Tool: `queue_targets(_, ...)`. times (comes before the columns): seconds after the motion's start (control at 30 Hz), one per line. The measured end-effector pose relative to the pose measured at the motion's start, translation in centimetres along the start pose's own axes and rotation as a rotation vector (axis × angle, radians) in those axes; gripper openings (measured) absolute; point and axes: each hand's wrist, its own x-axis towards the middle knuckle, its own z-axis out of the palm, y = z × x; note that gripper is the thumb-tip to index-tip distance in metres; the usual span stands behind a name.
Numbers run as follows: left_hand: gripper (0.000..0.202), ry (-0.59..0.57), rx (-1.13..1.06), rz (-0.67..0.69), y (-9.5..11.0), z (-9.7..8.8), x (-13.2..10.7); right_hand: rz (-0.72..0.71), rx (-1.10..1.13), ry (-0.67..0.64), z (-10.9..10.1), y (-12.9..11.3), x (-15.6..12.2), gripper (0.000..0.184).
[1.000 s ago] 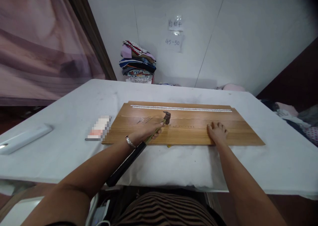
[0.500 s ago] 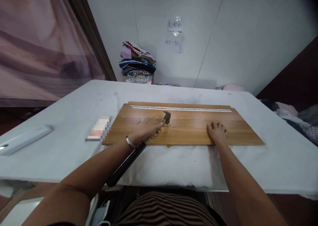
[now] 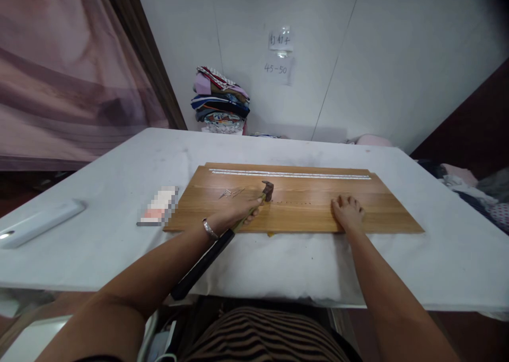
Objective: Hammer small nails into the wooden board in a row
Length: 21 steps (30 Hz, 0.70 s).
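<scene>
My left hand (image 3: pixel 242 211) is wrapped round the upper handle of a claw hammer (image 3: pixel 207 264), whose black grip reaches back beneath my forearm. The rusty hammer head is low over the wooden board (image 3: pixel 294 221), at the left end of a row of small nail heads (image 3: pixel 292 202). Whether it touches a nail there I cannot tell. Several loose nails (image 3: pixel 230 193) lie on the board just beyond my left hand. My right hand (image 3: pixel 349 212) rests on the board's right part, palm down with fingers apart, holding nothing.
Two white measuring strips (image 3: pixel 290 175) run along the board's far edge. Left of the board lies a blurred-out phone-like object (image 3: pixel 158 206), and farther left a white rounded device (image 3: pixel 43 221). Folded cloths (image 3: pixel 220 102) are stacked against the wall at the white table's (image 3: pixel 433 256) back.
The hammer head has dropped slightly toward the board, moving with my left hand. My right hand has stayed in place.
</scene>
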Motion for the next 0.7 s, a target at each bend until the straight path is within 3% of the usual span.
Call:
queue_targets(0.23,0.028,-0.05,-0.045,0.0,0.57,-0.13,-0.18,-0.011,-0.013,-0.007,0.03,0.11,-0.02,0.059)
queue_targets(0.7,0.026,-0.029,-0.026,-0.049,0.57,0.17,-0.52,-0.017,-0.03,0.01,0.18,0.16,0.01,0.058)
